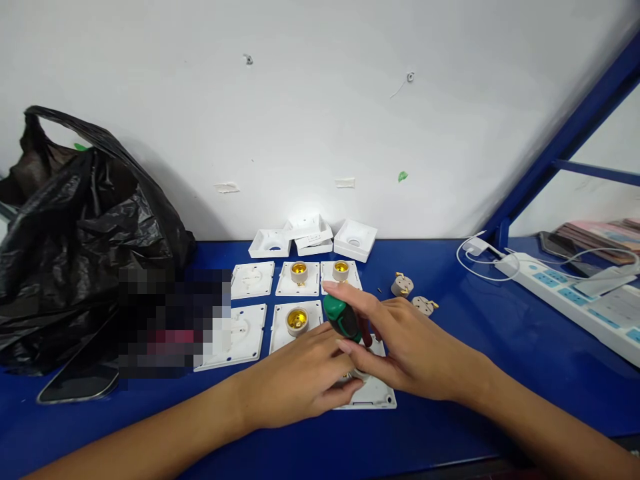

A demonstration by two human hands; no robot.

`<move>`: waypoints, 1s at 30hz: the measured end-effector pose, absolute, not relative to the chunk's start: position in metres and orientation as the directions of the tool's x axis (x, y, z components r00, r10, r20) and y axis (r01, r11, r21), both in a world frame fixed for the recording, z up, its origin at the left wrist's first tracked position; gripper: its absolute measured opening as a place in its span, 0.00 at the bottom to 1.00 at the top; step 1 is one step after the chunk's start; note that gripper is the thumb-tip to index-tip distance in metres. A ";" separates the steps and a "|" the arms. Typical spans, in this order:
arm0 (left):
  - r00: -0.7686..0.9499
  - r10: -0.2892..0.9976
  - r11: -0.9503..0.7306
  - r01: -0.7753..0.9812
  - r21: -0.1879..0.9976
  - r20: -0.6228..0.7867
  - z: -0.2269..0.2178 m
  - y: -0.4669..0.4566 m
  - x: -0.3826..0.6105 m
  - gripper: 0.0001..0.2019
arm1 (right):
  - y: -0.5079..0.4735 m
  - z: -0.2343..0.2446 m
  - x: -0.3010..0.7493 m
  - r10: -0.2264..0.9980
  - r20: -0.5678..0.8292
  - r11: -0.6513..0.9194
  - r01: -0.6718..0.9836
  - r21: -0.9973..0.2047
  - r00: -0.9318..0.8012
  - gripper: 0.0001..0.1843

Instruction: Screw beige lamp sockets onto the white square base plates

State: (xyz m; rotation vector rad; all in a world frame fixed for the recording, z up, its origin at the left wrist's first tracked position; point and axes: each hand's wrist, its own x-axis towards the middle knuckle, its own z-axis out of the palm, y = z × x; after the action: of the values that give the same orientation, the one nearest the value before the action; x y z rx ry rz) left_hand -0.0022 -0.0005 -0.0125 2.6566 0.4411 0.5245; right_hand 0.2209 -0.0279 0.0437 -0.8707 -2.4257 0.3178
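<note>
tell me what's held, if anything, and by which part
The right hand holds a screwdriver-like tool by its green handle. Whether the left hand, at the nearest white plate, grips anything cannot be told.

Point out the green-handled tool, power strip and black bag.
Green-handled tool (343, 319): head view, on the handle.
Power strip (570, 296): head view, on its socket face.
Black bag (97, 220): head view, on its side.

The blue table (500, 320) bears white plates (253, 280) under and beyond the left hand (300, 380), covers (350, 233) farther off; rightward, sockets (402, 287) and a power strip (565, 293); leftward, a bag (110, 227) and probably a phone (83, 373).
</note>
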 end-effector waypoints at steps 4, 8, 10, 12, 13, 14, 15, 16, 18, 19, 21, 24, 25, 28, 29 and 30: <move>0.880 0.377 -0.869 0.228 0.439 0.290 -0.012 -0.001 -0.002 0.08 | -0.028 0.045 0.220 0.644 0.411 0.765 0.526 -0.372 -0.646 0.35; 0.879 0.378 -0.869 0.228 0.439 0.292 -0.013 -0.001 -0.002 0.08 | -0.028 0.046 0.220 0.646 0.414 0.764 0.536 -0.360 -0.642 0.36; 0.877 0.382 -0.869 0.232 0.437 0.293 -0.013 -0.001 -0.002 0.07 | -0.028 0.045 0.220 0.644 0.417 0.765 0.535 -0.358 -0.642 0.36; 0.875 0.379 -0.874 0.233 0.426 0.300 -0.014 -0.001 -0.003 0.07 | -0.028 0.045 0.220 0.641 0.421 0.768 0.531 -0.359 -0.642 0.36; 0.874 0.375 -0.880 0.231 0.416 0.308 -0.015 -0.001 -0.003 0.06 | -0.028 0.045 0.220 0.640 0.421 0.768 0.530 -0.359 -0.642 0.36; 0.873 0.372 -0.885 0.230 0.405 0.315 -0.015 -0.001 -0.003 0.06 | -0.029 0.045 0.220 0.642 0.419 0.767 0.531 -0.360 -0.642 0.36; 0.873 0.367 -0.889 0.228 0.397 0.322 -0.015 -0.001 -0.003 0.06 | -0.029 0.045 0.220 0.644 0.417 0.765 0.534 -0.359 -0.642 0.36; 0.873 0.364 -0.891 0.225 0.394 0.324 -0.016 -0.001 -0.004 0.06 | -0.029 0.045 0.220 0.645 0.415 0.764 0.537 -0.358 -0.641 0.36; 0.875 0.364 -0.889 0.224 0.398 0.320 -0.016 -0.001 -0.003 0.06 | -0.029 0.046 0.220 0.645 0.414 0.764 0.539 -0.355 -0.642 0.36; 0.876 0.366 -0.887 0.226 0.403 0.314 -0.015 -0.001 -0.003 0.06 | -0.029 0.046 0.220 0.643 0.417 0.766 0.536 -0.355 -0.643 0.36; 0.877 0.371 -0.881 0.229 0.413 0.306 -0.014 -0.001 -0.003 0.06 | -0.029 0.046 0.220 0.638 0.420 0.770 0.530 -0.356 -0.645 0.37; 0.879 0.371 -0.878 0.226 0.423 0.300 -0.013 -0.001 -0.003 0.05 | -0.029 0.045 0.220 0.639 0.416 0.770 0.531 -0.355 -0.647 0.37; 0.879 0.369 -0.878 0.224 0.424 0.300 -0.013 -0.001 -0.003 0.05 | -0.029 0.046 0.220 0.640 0.414 0.768 0.534 -0.353 -0.647 0.36; 0.880 0.364 -0.882 0.219 0.417 0.307 -0.013 -0.001 -0.004 0.05 | -0.029 0.046 0.220 0.646 0.410 0.764 0.543 -0.350 -0.644 0.36; 0.878 0.364 -0.883 0.219 0.414 0.311 -0.014 -0.001 -0.004 0.05 | -0.029 0.046 0.220 0.648 0.407 0.762 0.546 -0.349 -0.644 0.36; 0.878 0.364 -0.884 0.220 0.412 0.312 -0.014 -0.001 -0.004 0.04 | -0.029 0.047 0.220 0.649 0.406 0.760 0.548 -0.348 -0.643 0.36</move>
State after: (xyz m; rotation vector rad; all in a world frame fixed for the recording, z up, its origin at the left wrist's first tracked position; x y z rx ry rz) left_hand -0.0036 -0.0009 -0.0144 2.6792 0.4320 0.5466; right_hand 0.2198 -0.0292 0.0466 -0.8997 -2.4402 0.2622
